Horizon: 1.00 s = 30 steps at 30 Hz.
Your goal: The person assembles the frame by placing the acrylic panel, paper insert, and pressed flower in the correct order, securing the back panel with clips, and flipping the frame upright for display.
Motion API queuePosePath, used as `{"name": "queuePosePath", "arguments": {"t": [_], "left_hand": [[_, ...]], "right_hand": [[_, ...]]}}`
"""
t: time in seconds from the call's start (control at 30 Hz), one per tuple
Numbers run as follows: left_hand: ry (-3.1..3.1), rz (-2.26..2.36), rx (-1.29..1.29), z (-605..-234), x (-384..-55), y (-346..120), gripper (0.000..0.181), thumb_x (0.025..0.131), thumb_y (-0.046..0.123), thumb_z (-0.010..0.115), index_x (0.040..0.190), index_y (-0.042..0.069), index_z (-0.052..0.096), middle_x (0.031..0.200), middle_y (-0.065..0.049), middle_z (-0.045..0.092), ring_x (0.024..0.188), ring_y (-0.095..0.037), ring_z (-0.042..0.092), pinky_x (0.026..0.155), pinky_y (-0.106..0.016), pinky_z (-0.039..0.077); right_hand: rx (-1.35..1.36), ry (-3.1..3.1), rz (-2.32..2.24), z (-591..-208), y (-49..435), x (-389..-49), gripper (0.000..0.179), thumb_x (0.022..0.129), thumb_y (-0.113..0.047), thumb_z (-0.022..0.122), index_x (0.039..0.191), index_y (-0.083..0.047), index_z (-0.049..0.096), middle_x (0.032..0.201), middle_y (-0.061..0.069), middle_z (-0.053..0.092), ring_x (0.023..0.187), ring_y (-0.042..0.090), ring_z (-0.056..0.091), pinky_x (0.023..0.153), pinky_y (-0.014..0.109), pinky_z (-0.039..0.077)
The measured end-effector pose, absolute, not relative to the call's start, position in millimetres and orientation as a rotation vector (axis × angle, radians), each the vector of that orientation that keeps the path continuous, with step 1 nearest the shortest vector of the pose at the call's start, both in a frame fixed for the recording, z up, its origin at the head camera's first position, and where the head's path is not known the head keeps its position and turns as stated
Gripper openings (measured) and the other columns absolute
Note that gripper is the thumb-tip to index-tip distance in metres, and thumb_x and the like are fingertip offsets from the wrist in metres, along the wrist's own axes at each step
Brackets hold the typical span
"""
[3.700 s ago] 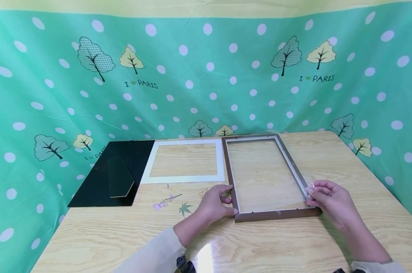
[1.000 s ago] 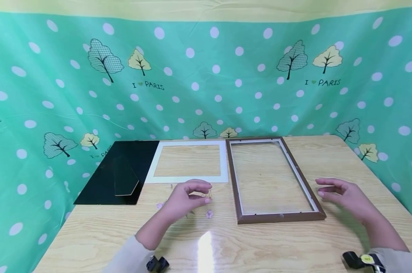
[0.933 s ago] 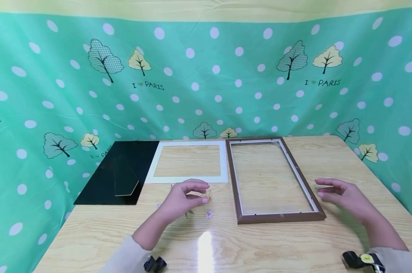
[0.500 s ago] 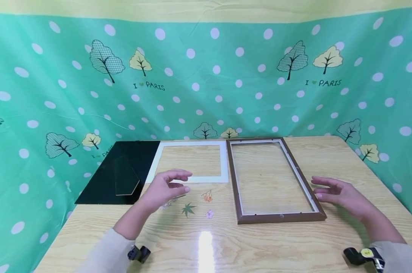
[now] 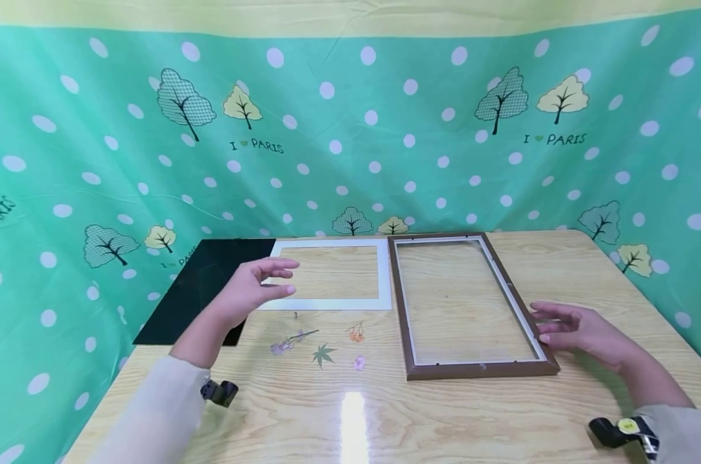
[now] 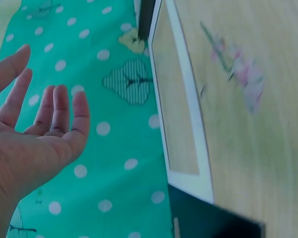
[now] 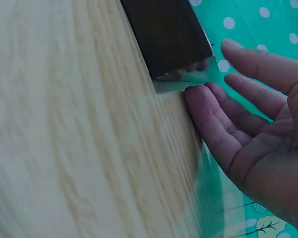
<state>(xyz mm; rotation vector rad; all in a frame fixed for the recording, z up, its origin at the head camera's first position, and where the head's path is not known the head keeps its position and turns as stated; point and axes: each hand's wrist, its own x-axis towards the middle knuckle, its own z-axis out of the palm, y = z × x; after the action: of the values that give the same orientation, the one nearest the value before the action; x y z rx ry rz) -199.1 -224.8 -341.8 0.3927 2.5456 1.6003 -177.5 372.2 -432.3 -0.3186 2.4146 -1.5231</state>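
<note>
Brown frame (image 5: 482, 370), white mat (image 5: 327, 304), black board (image 5: 205, 270) — green cloth (image 5: 350, 148), pale-dotted.

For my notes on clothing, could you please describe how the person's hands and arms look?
The left hand and right hand wear no gloves. The left sleeve and right sleeve are plain and off-white. The left wrist camera is black; the right wrist camera is black too, with a round yellow sticker.

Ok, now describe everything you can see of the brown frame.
The brown frame is rectangular, perhaps wood or plastic, with a pale inner lip and small dark fittings. It lies flat on the wood-grain table, long sides running front to back. Grain shows through its middle; whether it is glazed is unclear. The white mat lies to its left. The right hand is at its right side, contact unclear.
</note>
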Motion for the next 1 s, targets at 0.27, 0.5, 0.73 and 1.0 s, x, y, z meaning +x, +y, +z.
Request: {"name": "queuePosePath", "arguments": {"t": [0.27, 0.5, 0.73, 1.0], "left_hand": [[2.595, 1.442, 0.290, -341, -227, -240, 0.047, 0.088, 0.021, 0.074, 0.132, 0.012, 0.061, 0.134, -0.015, 0.055, 0.126, -0.033, 0.047, 0.104, -0.055, 0.039], [2.576, 1.288, 0.249, -350, -254, -249, 0.042, 0.090, 0.017, 0.072, 0.129, 0.008, 0.062, 0.135, -0.015, 0.055, 0.115, -0.030, 0.056, 0.097, -0.045, 0.049], [2.582, 1.218, 0.159, -360, -275, -252, 0.038, 0.092, 0.017, 0.070, 0.128, 0.007, 0.062, 0.134, -0.019, 0.054, 0.111, -0.029, 0.057, 0.096, -0.047, 0.048], [2.605, 1.268, 0.000, -368, -294, -256, 0.043, 0.094, 0.013, 0.066, 0.134, 0.002, 0.056, 0.138, -0.019, 0.050, 0.118, -0.034, 0.050, 0.103, -0.050, 0.042]], "right_hand": [[-0.270, 2.402, -1.499, -432, 371, -178, 0.067, 0.088, -0.010, 0.071, 0.141, 0.013, 0.037, 0.116, -0.019, 0.055, 0.099, 0.006, 0.059, 0.078, 0.031, 0.056], [-0.285, 2.389, -1.493, -433, 369, -179, 0.067, 0.089, -0.009, 0.069, 0.142, 0.014, 0.034, 0.126, 0.001, 0.056, 0.098, 0.006, 0.059, 0.078, 0.034, 0.057], [-0.288, 2.399, -1.469, -433, 369, -179, 0.067, 0.091, -0.009, 0.068, 0.143, 0.013, 0.033, 0.134, 0.027, 0.047, 0.099, 0.005, 0.059, 0.078, 0.034, 0.057], [-0.276, 2.392, -1.477, -435, 370, -178, 0.067, 0.090, -0.009, 0.069, 0.143, 0.013, 0.033, 0.135, 0.030, 0.046, 0.100, 0.005, 0.059, 0.079, 0.032, 0.056]]}}
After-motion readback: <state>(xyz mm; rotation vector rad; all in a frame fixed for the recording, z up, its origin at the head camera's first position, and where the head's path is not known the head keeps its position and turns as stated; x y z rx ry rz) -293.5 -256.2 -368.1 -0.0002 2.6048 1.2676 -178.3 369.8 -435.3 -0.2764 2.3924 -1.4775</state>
